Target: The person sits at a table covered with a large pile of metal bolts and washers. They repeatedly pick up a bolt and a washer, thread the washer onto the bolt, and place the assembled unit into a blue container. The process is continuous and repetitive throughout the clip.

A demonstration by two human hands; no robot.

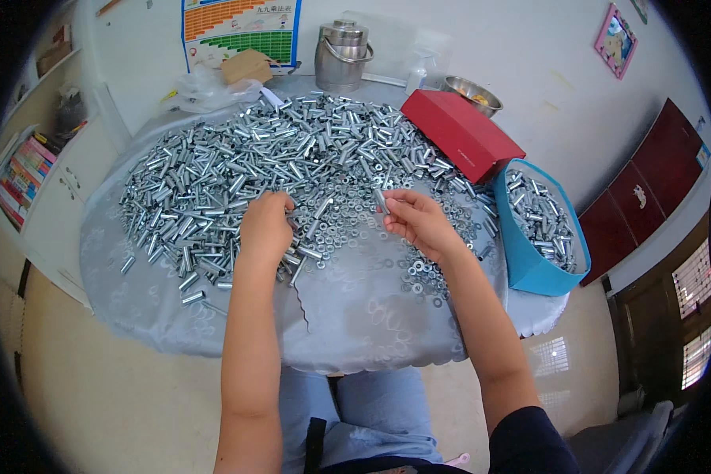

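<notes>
A big heap of silver metal sleeves covers the far half of a round table under a pale grey cloth. Loose washers and nuts lie in the middle. My left hand rests palm down on the sleeves at the heap's near edge, its fingers curled among them. My right hand is raised a little over the washers and pinches one small metal sleeve between its fingertips.
A blue tub with several sleeves stands at the table's right edge, a red box behind it. At the back are a steel lidded pot, a steel bowl, a cardboard box and a plastic bag.
</notes>
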